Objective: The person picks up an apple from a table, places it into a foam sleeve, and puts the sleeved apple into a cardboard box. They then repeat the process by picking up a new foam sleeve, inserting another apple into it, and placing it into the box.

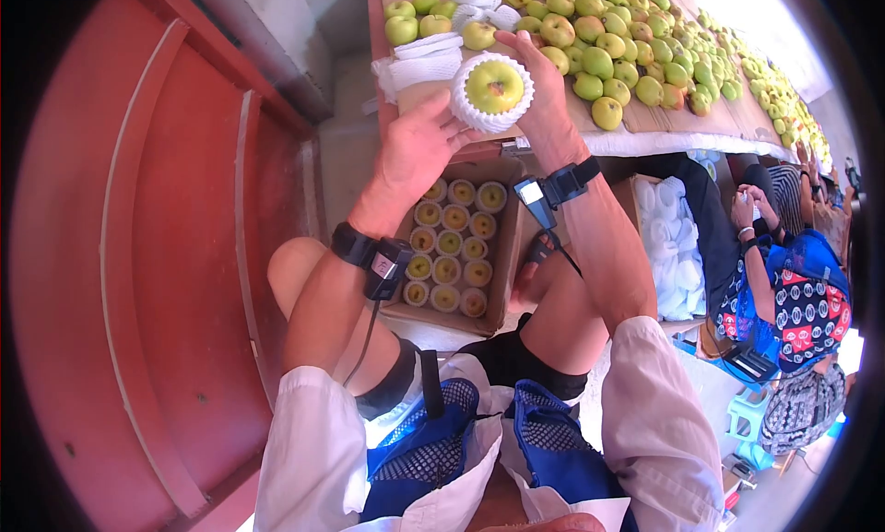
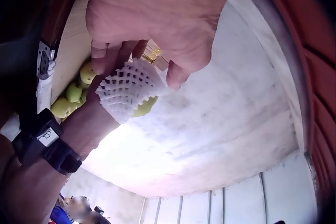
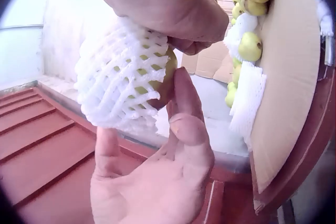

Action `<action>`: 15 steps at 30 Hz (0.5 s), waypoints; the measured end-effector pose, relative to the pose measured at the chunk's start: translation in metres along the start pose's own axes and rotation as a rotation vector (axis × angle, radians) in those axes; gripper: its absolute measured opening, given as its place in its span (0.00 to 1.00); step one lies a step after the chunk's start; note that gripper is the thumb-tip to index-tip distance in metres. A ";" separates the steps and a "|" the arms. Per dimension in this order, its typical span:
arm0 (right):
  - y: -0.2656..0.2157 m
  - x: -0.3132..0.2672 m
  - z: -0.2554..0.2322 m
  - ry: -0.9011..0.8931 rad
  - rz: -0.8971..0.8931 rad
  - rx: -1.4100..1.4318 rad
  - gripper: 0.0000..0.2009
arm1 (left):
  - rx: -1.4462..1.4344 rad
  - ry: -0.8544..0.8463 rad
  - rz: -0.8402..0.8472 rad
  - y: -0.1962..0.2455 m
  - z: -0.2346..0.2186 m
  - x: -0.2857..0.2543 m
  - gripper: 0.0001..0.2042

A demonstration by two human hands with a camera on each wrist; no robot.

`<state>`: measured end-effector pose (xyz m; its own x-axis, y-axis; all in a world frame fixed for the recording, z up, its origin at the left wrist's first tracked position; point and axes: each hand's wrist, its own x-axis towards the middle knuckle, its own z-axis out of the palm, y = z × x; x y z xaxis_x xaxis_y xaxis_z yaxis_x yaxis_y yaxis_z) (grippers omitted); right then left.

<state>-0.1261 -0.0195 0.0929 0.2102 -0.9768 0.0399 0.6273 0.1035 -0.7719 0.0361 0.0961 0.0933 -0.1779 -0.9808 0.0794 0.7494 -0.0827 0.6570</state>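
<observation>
A green apple (image 1: 494, 87) sits in a white foam net (image 1: 479, 121) in front of me, its top bare. My right hand (image 1: 544, 103) grips it from the right side; in the right wrist view that hand (image 3: 168, 3) comes down over it from above. On the other side my left hand (image 1: 415, 149) is palm up with loosely spread fingers, fingertips right at the net's edge. The left wrist view shows the foam net (image 2: 128, 87) below the left hand (image 2: 152, 19), with part of the apple (image 2: 145, 107) poking out. The right hand's fingers are mostly hidden there.
A cardboard box (image 1: 502, 255) of netted apples in rows stands between the knees. Loose apples (image 1: 636, 53) cover the table, beside a stack of foam nets (image 1: 426, 62). More white nets fill a box (image 1: 668, 237) at right. A red door (image 1: 184, 255) is at left; another person (image 1: 784, 274) sits at right.
</observation>
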 end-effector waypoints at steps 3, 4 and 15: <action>-0.010 -0.008 0.007 -0.054 0.011 -0.087 0.20 | 0.104 -0.015 0.000 0.008 0.018 0.000 0.25; -0.010 -0.008 0.008 -0.062 -0.001 -0.136 0.20 | 0.161 -0.031 -0.025 0.008 0.019 0.000 0.26; 0.002 -0.009 0.008 0.086 -0.170 -0.346 0.22 | 0.228 0.043 0.030 -0.008 0.006 0.009 0.25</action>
<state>-0.1206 -0.0089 0.0956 0.0525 -0.9882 0.1440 0.3553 -0.1163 -0.9275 0.0251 0.0892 0.0936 -0.1264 -0.9893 0.0731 0.5898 -0.0158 0.8074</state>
